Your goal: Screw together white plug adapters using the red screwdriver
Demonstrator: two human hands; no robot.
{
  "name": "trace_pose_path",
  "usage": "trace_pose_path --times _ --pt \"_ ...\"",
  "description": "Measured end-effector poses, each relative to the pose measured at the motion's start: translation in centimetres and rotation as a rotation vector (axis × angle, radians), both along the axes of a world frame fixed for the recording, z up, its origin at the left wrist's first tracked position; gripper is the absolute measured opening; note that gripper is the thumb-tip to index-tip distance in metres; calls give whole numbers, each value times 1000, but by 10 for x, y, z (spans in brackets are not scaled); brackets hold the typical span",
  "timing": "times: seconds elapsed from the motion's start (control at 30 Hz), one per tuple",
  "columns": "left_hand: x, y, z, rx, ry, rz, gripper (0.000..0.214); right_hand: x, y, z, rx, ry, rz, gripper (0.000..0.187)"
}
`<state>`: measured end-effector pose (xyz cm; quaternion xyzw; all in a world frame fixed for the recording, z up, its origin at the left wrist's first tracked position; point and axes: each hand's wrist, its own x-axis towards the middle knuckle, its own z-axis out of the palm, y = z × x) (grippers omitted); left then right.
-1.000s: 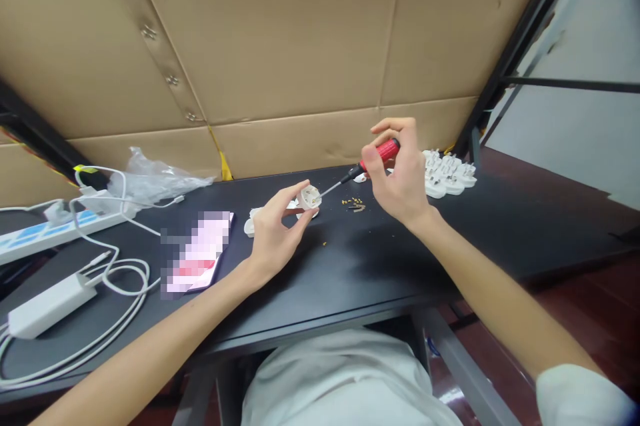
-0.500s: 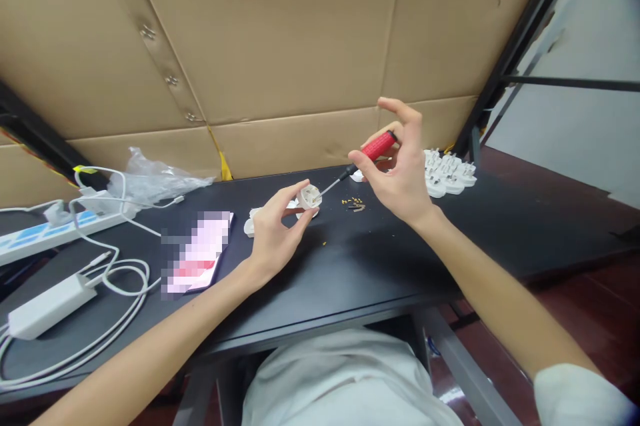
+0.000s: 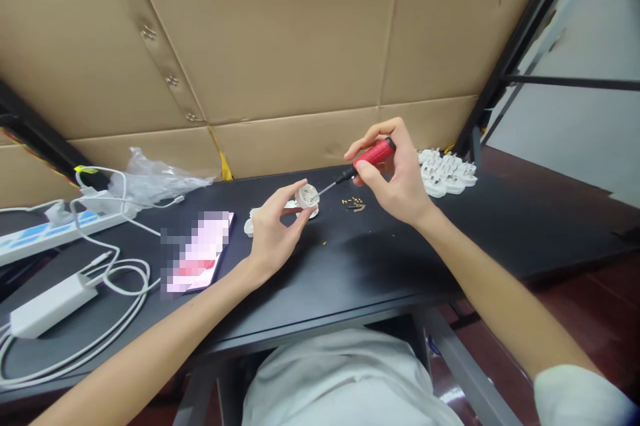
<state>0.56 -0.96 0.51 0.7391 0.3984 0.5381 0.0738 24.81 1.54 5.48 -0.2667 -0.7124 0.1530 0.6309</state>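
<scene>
Screwdriver (image 3: 375,154) in the right hand (image 3: 395,179), is it?

Yes, a small one, with a glossy red plastic handle and a thin steel shaft. The right fingers (image 3: 380,127) close narrowly around the handle, much like holding a pen, a grip that suits small, careful turns.

And the left hand (image 3: 275,243)?

It holds a white plug (image 3: 307,197) up off the counter (image 3: 380,259), pinched at the rim between thumb and left fingers (image 3: 293,191). That narrow pinch leaves the round plastic face open and turned toward the shaft.

Does the tip touch the plug?

It reaches the face, but the spot is too small to tell whether it sits in a screw head.

What lies close by?

Tiny brass-coloured screws (image 3: 354,203) are scattered on the matte black counter, just right of the plug and between the hands, where they're easy to reach. Pale plug parts (image 3: 249,227) lie under the left hand, and a tight cluster of white plugs (image 3: 445,173) sits farther right, pins up.

And off to the left?

A flat phone (image 3: 197,253) with a blurred screen, a white power strip (image 3: 50,236), a charger brick (image 3: 47,306) trailing looped white cables (image 3: 125,273), and a crumpled clear plastic bag (image 3: 155,176). Behind everything stand sheets of brown cardboard (image 3: 300,46).
</scene>
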Motion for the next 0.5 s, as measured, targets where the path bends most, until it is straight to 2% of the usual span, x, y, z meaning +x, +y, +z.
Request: trace_pose_path --times 0.27,0.5 --pt "-2 2 2 -64 -77 33 44 3 1 1 -117 -42 101 57" --pt "0 2 1 -102 -89 28 43 -4 3 -2 -148 75 99 50"
